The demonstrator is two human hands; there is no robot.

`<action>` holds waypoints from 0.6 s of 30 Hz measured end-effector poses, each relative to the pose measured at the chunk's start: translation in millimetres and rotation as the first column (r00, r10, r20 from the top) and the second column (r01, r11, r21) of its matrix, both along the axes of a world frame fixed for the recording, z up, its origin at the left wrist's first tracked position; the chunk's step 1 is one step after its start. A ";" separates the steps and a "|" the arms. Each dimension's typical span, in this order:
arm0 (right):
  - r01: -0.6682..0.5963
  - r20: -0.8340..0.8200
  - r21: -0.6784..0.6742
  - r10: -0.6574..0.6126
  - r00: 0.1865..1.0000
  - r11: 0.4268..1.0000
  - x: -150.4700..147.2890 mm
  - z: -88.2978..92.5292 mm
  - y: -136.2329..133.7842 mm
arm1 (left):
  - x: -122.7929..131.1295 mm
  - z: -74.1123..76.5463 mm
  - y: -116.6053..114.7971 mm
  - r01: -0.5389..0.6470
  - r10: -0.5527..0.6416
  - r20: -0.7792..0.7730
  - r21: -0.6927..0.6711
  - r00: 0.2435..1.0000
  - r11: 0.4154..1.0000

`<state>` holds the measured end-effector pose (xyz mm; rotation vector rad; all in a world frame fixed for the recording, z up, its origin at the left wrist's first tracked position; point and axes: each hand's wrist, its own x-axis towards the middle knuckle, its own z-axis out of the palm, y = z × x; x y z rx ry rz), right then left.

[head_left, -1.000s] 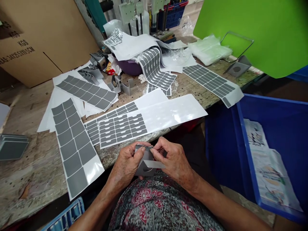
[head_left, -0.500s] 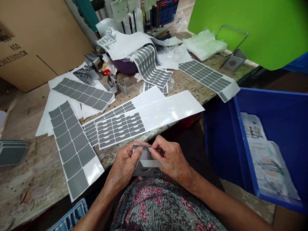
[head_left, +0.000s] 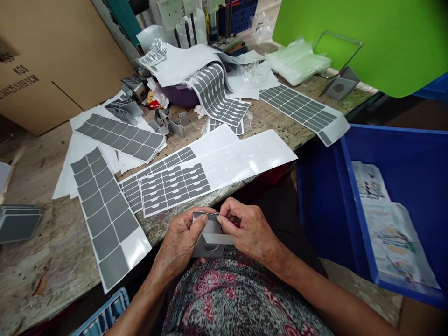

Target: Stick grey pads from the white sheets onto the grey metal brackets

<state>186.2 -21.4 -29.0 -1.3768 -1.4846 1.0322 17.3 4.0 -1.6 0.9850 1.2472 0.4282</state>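
Observation:
Above my lap, my left hand (head_left: 180,240) is closed around a bent grey metal bracket (head_left: 210,251), its thumb pressed on the upper face near the top edge. My right hand (head_left: 252,233) pinches at that same edge with thumb and forefinger. Between those fingertips runs a thin dark strip that looks like a sticker, lying along the bracket's top edge; its far end is hidden by the fingers. Just beyond my hands lies a sheet of notched grey stickers (head_left: 175,190), its right part bare white backing. To the left is a sheet of larger grey stickers (head_left: 107,214).
Several metal brackets (head_left: 170,122) stand on the worn wooden table (head_left: 52,261). Sticker sheets drape over a purple bowl (head_left: 180,96). A blue bin (head_left: 360,219) is at the right, a cardboard box (head_left: 63,60) at the back left, and a green panel (head_left: 360,37) at the back right.
My hands keep nearly the same hold on the bracket, with only a very slight shift of the fingers. The view has moved a little; nothing on the table has changed place.

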 end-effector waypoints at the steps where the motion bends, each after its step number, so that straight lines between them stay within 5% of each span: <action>1: -0.009 -0.003 -0.020 0.009 1.000 1.000 0.6 0.7 0.4 | 0.3 -0.3 0.2 0.001 -0.001 -0.004 -0.001 1.000 1.000; 18: -0.006 0.112 0.034 0.002 0.994 0.999 -2.4 -6.5 -0.7 | 3.0 -5.2 0.7 -0.004 0.004 -0.045 -0.001 0.999 1.000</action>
